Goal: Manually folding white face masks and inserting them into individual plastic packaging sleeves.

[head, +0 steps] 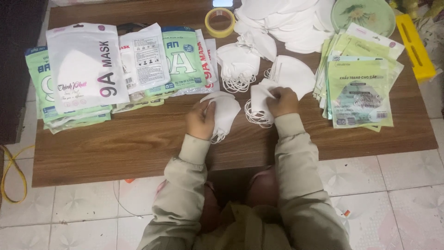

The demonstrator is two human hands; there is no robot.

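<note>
From the head camera I look straight down on a low wooden table (138, 143) standing on a pale tiled floor (407, 185). My left hand (201, 119) grips a folded white mask (225, 112) by its left edge, fingers curled around it, the ear loops hanging toward the table's near side. My right hand (282, 101) pinches the top of a small stack of white masks (260, 105), their elastic loops spilling out to the left and below. The two bundles lie near each other at the table's middle, not touching.

Just beyond them sits another bunch of white masks (238, 65), and further back a big loose heap of masks (282, 21). To the left lie filled mask packets (88, 65), white and green, overlapping in a row. To the right is a fanned pile of empty green pouches (358, 92). A roll of yellowish tape (220, 22) rests at the far edge, a green patterned plate (363, 15) at the far right corner, with a yellow plastic piece (416, 46) beside it. Both sleeves are beige.
</note>
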